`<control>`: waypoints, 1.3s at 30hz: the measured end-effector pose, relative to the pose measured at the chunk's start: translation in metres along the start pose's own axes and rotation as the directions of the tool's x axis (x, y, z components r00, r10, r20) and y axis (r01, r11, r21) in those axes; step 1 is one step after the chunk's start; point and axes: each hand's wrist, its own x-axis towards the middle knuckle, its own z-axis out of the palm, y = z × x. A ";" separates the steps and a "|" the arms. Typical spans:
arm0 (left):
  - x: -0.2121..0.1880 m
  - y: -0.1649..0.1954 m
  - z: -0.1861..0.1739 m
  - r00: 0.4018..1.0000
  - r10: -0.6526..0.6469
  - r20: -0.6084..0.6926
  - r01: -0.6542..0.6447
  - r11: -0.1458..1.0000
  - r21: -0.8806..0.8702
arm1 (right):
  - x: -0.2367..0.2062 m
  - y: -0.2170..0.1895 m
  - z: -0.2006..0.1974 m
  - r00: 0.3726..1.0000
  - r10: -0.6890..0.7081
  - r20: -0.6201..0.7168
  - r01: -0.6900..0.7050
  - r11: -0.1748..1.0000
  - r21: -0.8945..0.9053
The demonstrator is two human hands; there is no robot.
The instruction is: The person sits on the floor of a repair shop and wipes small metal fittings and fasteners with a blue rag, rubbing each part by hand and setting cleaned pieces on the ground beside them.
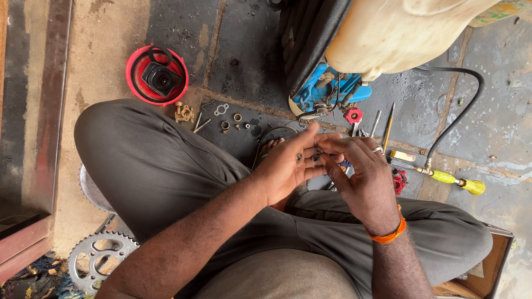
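My left hand (288,163) is held palm up over my lap with small dark metal parts (300,158) lying in the palm. My right hand (357,169), with a ring and an orange thread on the wrist, has its fingertips pinching a small part at the left hand's fingers. Both hands meet above my crossed legs in grey trousers (160,166). What exactly the right fingers grip is too small to tell.
A red lid with a black part (157,75) lies on the concrete floor at upper left. Brass fittings, washers and a gasket (221,109) lie beside it. A blue pump base under a cream tank (327,91), a black hose with yellow nozzle (457,181), screwdrivers, and sprockets (100,257) surround me.
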 end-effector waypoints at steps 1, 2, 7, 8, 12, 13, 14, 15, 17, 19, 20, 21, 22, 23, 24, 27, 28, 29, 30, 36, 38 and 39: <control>-0.002 0.000 0.003 1.000 0.023 0.015 -0.023 0.998 0.053 | -0.001 0.003 0.000 0.999 0.035 0.002 -0.035 0.999 0.030; -0.004 0.000 0.005 0.999 0.045 0.030 -0.048 0.993 0.106 | -0.002 0.007 0.000 0.998 0.069 0.006 -0.069 0.996 0.060; -0.005 0.004 0.011 0.985 0.168 0.030 -0.169 0.944 0.283 | -0.007 0.021 0.004 0.983 0.185 -0.010 -0.178 0.955 0.238; -0.005 0.005 0.011 0.982 0.186 0.034 -0.187 0.937 0.296 | -0.008 0.025 0.004 0.979 0.202 -0.005 -0.190 0.933 0.306; -0.007 0.007 0.012 0.986 0.165 0.006 -0.160 0.946 0.282 | -0.008 0.032 0.005 0.965 0.256 0.051 -0.248 0.835 0.491; -0.007 0.009 0.012 0.987 0.161 0.002 -0.156 0.953 0.261 | -0.008 0.032 0.005 0.965 0.257 0.040 -0.242 0.830 0.503; -0.007 0.010 0.013 0.988 0.157 -0.002 -0.152 0.959 0.239 | -0.008 0.031 0.005 0.965 0.259 0.031 -0.237 0.824 0.514; -0.008 0.011 0.013 0.988 0.151 -0.007 -0.146 0.965 0.217 | -0.008 0.029 0.005 0.965 0.260 0.021 -0.232 0.818 0.526; -0.010 0.013 0.014 0.993 0.117 -0.022 -0.111 0.978 0.175 | -0.007 0.023 0.006 0.967 0.254 -0.016 -0.238 0.922 0.307; -0.010 0.014 0.015 0.995 0.096 -0.017 -0.093 0.987 0.133 | -0.005 0.018 0.004 0.981 0.191 -0.038 -0.185 0.974 0.131; -0.010 0.013 0.015 0.996 0.093 -0.007 -0.091 0.990 0.112 | -0.004 0.015 0.002 0.990 0.134 -0.039 -0.131 0.989 0.073; -0.011 0.013 0.014 0.996 0.090 0.004 -0.090 0.992 0.091 | -0.002 0.012 0.002 0.996 0.075 -0.037 -0.075 0.997 0.015; -0.010 0.013 0.014 0.996 0.089 -0.009 -0.088 0.993 0.080 | 0.000 0.009 0.003 0.995 0.081 -0.051 -0.080 0.996 0.028; -0.010 0.012 0.012 0.996 0.086 -0.022 -0.084 0.994 0.069 | 0.000 0.007 0.004 0.994 0.089 -0.064 -0.087 0.995 0.041; -0.009 0.010 0.011 0.996 0.082 -0.035 -0.080 0.995 0.056 | 0.000 0.006 0.004 0.992 0.098 -0.076 -0.094 0.994 0.054; -0.004 0.006 0.007 0.993 0.086 -0.084 -0.078 0.993 0.092 | 0.002 0.001 0.005 0.995 0.062 -0.078 -0.061 0.998 0.016; -0.003 0.004 0.006 0.992 0.083 -0.096 -0.069 0.988 0.136 | 0.002 0.001 0.008 0.996 0.046 -0.079 -0.046 0.999 0.009; -0.003 0.002 0.004 0.991 0.079 -0.107 -0.059 0.982 0.179 | 0.003 0.000 0.010 0.996 0.031 -0.080 -0.031 1.000 0.001; -0.002 0.000 0.003 0.990 0.078 -0.117 -0.051 0.973 0.223 | 0.003 0.000 0.012 0.997 0.015 -0.082 -0.015 1.000 -0.008; 0.000 -0.007 0.004 0.987 0.157 -0.047 -0.140 0.956 0.259 | 0.003 0.011 0.015 0.996 0.072 -0.050 -0.069 0.996 0.061; -0.001 -0.005 0.004 0.982 0.179 -0.058 -0.158 0.952 0.263 | 0.000 0.016 0.015 0.987 0.155 -0.036 -0.148 0.976 0.160; -0.001 -0.003 0.005 0.980 0.190 -0.061 -0.168 0.949 0.266 | -0.001 0.019 0.015 0.980 0.196 -0.029 -0.186 0.960 0.207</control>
